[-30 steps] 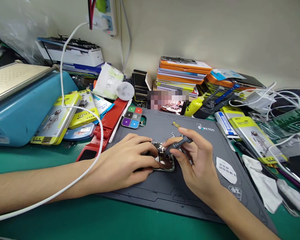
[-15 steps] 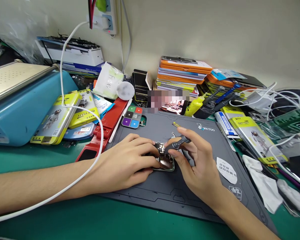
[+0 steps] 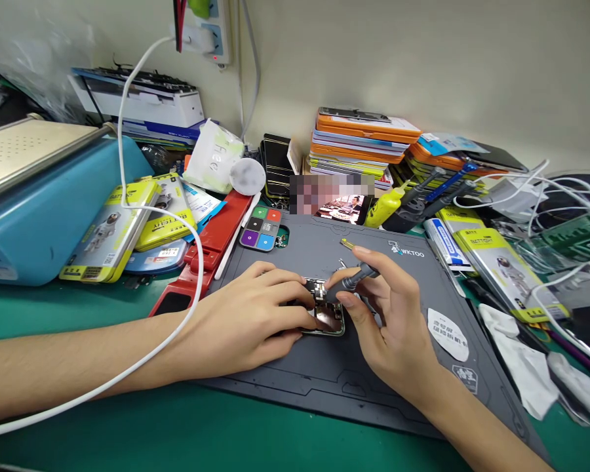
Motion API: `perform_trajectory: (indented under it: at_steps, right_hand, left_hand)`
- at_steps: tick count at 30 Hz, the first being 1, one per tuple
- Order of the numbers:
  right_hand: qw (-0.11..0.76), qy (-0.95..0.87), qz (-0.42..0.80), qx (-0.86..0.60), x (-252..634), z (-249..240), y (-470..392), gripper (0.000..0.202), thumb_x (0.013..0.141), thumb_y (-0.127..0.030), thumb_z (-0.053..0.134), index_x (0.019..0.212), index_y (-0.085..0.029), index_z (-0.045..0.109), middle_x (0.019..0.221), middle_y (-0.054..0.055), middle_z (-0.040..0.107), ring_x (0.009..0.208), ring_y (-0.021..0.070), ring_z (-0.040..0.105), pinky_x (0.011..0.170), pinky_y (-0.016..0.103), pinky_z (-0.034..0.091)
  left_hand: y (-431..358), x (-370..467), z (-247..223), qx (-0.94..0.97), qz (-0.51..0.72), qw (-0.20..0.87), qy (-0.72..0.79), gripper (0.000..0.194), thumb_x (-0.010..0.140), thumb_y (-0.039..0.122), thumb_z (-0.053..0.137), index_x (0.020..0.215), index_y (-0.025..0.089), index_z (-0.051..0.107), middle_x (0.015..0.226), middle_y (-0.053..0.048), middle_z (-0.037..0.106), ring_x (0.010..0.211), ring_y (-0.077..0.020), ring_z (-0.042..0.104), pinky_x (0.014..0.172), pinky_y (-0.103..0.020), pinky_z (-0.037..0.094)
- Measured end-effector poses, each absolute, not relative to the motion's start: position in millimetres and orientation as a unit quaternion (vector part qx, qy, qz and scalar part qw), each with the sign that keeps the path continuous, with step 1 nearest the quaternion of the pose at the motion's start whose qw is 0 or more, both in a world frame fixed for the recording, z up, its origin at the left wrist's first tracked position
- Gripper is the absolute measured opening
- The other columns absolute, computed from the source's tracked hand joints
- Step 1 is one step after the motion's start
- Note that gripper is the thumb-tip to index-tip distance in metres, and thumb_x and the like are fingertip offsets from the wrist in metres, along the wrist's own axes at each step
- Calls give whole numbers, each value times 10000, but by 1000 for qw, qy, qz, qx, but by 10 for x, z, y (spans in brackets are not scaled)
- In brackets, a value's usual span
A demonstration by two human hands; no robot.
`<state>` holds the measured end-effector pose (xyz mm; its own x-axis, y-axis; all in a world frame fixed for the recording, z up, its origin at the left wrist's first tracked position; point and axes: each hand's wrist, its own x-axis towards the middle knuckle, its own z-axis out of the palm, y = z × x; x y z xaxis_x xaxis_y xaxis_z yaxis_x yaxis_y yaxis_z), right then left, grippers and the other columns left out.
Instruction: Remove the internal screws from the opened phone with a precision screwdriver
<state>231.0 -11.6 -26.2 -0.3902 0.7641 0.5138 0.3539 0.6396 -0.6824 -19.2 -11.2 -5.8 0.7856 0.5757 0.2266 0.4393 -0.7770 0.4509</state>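
Note:
An opened smartphone (image 3: pixel 331 320) lies on the dark grey work mat (image 3: pixel 324 379), its metal parts and boards exposed. My left hand (image 3: pixel 258 316) rests over its left side, fingers bent and gripping it against the mat; much of the phone is hidden beneath. In my right hand (image 3: pixel 392 321) is a grey precision screwdriver (image 3: pixel 353 282), held slanted between thumb and fingers. The index fingertip presses on its top end. Its lower end points at the phone's upper part; the tip is too small to make out.
A tray with coloured squares (image 3: pixel 260 229) sits at the mat's back left, near a red clamp-like tool (image 3: pixel 211 242). A phone playing video (image 3: pixel 344 204) stands behind. Battery packs (image 3: pixel 509 272) and a tool holder (image 3: pixel 413 210) lie right. A white cable (image 3: pixel 196 275) crosses above my left forearm.
Both hands keep nearly the same place, the left on the phone and the right on the screwdriver. The view has shifted very slightly.

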Motion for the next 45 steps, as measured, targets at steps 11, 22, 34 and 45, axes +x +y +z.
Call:
perform_trajectory:
  at_steps: [11, 22, 34, 45]
  right_hand:
    - [397, -835, 197, -327, 2291, -154, -118, 690, 1052, -75, 560, 1643, -364, 351, 1511, 59, 631, 1080, 182, 737, 957, 377, 632]
    - [397, -833, 164, -349, 2296, -113, -109, 638, 1027, -105, 607, 1577, -374, 428, 1399, 53, 700, 997, 206, 714, 907, 416, 612]
    - [404, -844, 165, -310, 2321, -136, -133, 674, 1018, -88, 472, 1639, -322, 358, 1433, 87, 658, 1023, 248, 679, 864, 461, 596]
    - [408, -841, 153, -321, 2304, -178, -144, 760, 989, -69, 607, 1642, -339, 325, 1514, 85, 612, 1053, 226, 687, 901, 447, 605]
  left_hand:
    - [-108, -191, -56, 926, 162, 193, 281, 274, 1080, 206, 566, 1288, 273, 732, 1377, -43, 703, 1386, -244, 559, 1170, -409, 352]
    - [-118, -200, -72, 928, 174, 180, 276, 268, 1074, 201, 569, 1278, 252, 736, 1353, -45, 707, 1368, -237, 572, 1170, -400, 353]
    - [-127, -189, -91, 924, 205, 170, 275, 262, 1086, 223, 559, 1254, 242, 760, 1307, -46, 753, 1328, -234, 639, 1147, -405, 387]
    - [-123, -183, -76, 917, 229, 160, 284, 219, 1096, 211, 545, 1170, 203, 751, 1263, -19, 782, 1281, -207, 663, 1136, -367, 383]
